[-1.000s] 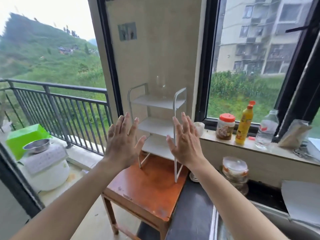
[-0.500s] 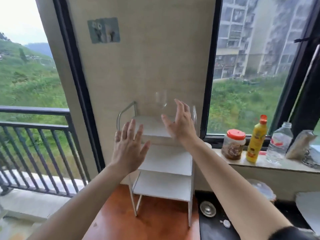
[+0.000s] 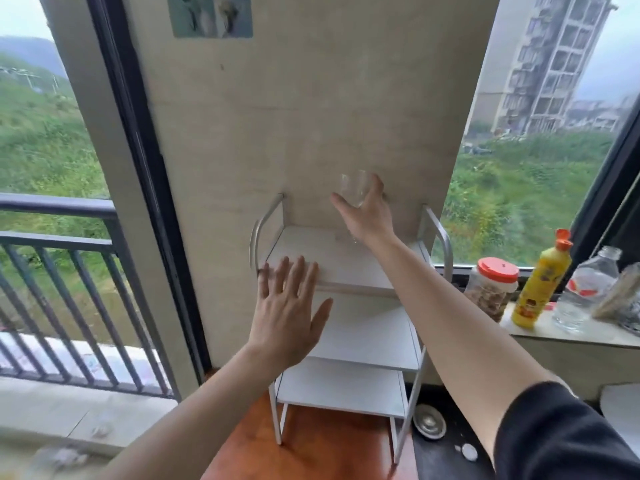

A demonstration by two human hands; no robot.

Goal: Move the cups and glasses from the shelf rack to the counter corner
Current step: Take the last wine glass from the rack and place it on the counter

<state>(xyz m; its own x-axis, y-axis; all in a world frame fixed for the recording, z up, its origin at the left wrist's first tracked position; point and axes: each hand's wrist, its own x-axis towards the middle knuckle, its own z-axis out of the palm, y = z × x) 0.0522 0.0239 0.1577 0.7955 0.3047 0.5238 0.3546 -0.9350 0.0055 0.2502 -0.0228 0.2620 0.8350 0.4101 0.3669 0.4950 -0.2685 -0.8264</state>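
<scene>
A clear stemmed glass (image 3: 353,189) stands at the back of the top shelf of a white three-tier rack (image 3: 304,244), close to the beige wall. My right hand (image 3: 367,213) reaches over the top shelf, thumb on the left of the glass bowl and fingers curled round its right side. The wrist hides most of the stem. My left hand (image 3: 291,313) hovers in front of the rack's second shelf, fingers spread, holding nothing. The two lower shelves are bare.
The rack sits on a reddish wooden table (image 3: 311,448). A dark counter (image 3: 450,459) to the right holds a small metal lid (image 3: 429,420). On the windowsill stand a red-lidded jar (image 3: 491,289), a yellow bottle (image 3: 540,289) and a clear plastic bottle (image 3: 588,292). A balcony railing (image 3: 69,244) is at left.
My right hand has risen from in front of the rack to the top shelf and closed around the glass. The view has moved closer and upward. The left hand stayed open.
</scene>
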